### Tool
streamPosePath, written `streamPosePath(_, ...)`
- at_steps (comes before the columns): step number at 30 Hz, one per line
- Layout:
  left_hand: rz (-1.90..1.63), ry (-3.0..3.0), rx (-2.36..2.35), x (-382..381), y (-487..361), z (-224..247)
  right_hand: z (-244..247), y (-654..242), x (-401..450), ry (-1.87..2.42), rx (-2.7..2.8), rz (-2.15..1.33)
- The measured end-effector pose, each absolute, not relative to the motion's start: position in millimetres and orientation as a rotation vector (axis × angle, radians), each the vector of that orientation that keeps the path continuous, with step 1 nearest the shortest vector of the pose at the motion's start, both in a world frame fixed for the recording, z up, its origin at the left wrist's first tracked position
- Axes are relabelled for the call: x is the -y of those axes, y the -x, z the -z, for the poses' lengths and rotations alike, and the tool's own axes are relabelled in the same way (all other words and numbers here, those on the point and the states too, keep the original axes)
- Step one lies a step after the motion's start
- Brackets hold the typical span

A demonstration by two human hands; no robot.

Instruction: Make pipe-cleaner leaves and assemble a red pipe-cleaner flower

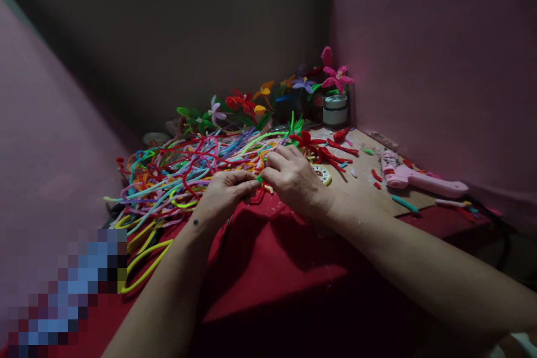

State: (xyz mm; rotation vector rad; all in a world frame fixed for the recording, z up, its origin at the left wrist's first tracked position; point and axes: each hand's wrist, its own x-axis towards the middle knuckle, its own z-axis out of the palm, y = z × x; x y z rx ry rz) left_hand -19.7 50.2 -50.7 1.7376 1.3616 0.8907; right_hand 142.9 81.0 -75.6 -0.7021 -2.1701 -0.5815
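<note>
My left hand and my right hand meet over the front of the table. Thumb and fingers of the left pinch a short green pipe cleaner. The curled fingers of the right close on it from the other side and hide part of it. Just below the fingertips show red pipe cleaner pieces and a small pale yellow bit; whether they join the green one I cannot tell. A red pipe cleaner flower lies just beyond my right hand.
Loose multicoloured pipe cleaners heap up behind and left of my hands. Finished flowers line the back by a white-lidded jar. A pink long-handled tool lies on the board at right, among scraps. Red cloth covers the front.
</note>
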Motion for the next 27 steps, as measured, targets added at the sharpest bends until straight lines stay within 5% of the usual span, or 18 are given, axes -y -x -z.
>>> streamPosePath(19,-0.634,-1.833,-1.393,-51.6,21.0,52.5,79.1,-140.8,-82.6,0.606,2.371,0.571)
streamPosePath(23,-0.649,-1.982,-1.355,-48.2,21.7,51.8,78.7,-144.1,-90.7,0.592,2.378,0.152)
streamPosePath(27,-0.822,-1.972,-1.267,-43.1,21.0,45.2,72.8,-148.5,-95.8,0.684,2.094,-0.942)
